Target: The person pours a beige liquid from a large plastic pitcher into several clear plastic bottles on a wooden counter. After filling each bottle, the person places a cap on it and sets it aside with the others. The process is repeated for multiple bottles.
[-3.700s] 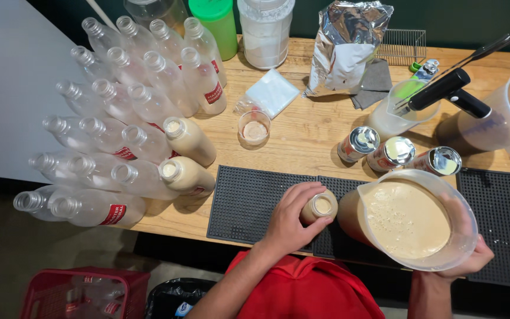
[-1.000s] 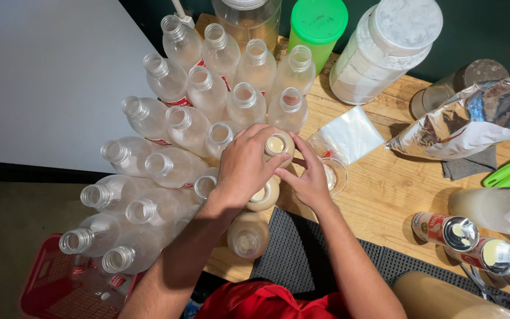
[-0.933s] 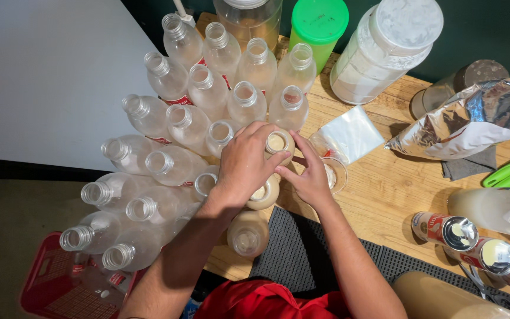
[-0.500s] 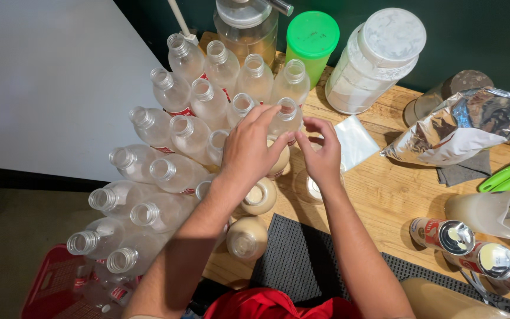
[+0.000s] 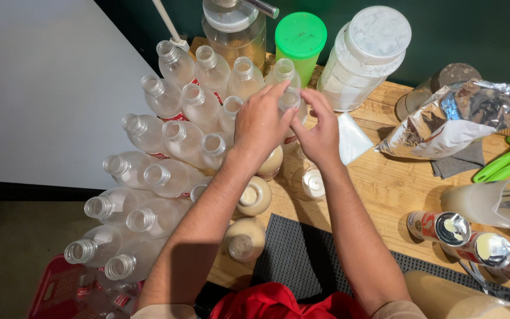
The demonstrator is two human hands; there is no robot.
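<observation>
Nearest the viewer, a black ribbed mat lies on the wooden counter, with three filled bottles of creamy liquid just to its left. Both forearms reach past them. The left hand and right hand are closed loosely around one clear plastic bottle at its neck and shoulder; its body is hidden, so whether it is filled cannot be told. It stands at the right edge of a dense cluster of empty bottles, touching its neighbours. Such thin plastic is judged light, easily dented and easily toppled; the stiff threaded neck seems the surest hold. Beyond stand a green-lidded tub and a white-lidded jar.
</observation>
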